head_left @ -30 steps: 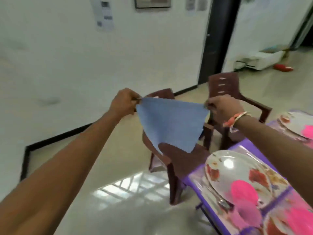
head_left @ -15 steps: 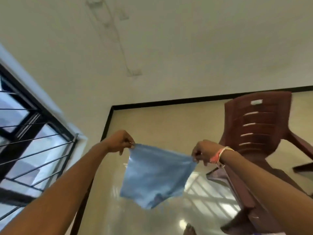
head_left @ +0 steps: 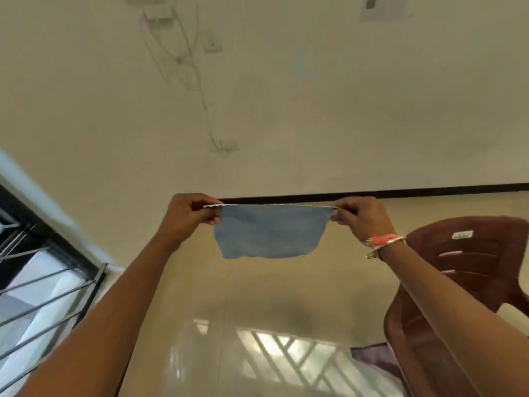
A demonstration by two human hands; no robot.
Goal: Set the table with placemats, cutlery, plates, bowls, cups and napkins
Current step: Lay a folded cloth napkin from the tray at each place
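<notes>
Pale wall (head_left: 286, 96) fills the upper half of the view, with thin cables (head_left: 183, 58) running down it from a small socket plate (head_left: 212, 43). A black skirting strip (head_left: 415, 192) divides it from the glossy floor (head_left: 272, 310), which carries bright barred reflections. At lower left is a dark-framed window with metal bars (head_left: 43, 296). At right stands a brown plastic chair (head_left: 481, 276), partly hidden by my right forearm crossing in front of it. Between my raised arms hangs the blue napkin (head_left: 270, 232), held in the air in front of the wall and floor, its top edge pulled taut and level, its lower edge loose; it covers a stretch of the skirting. My left hand (head_left: 186, 219) pinches the upper left corner and my right hand (head_left: 363, 219) pinches the upper right corner, fingers curled on the cloth. An orange band (head_left: 383, 241) circles my right wrist.
</notes>
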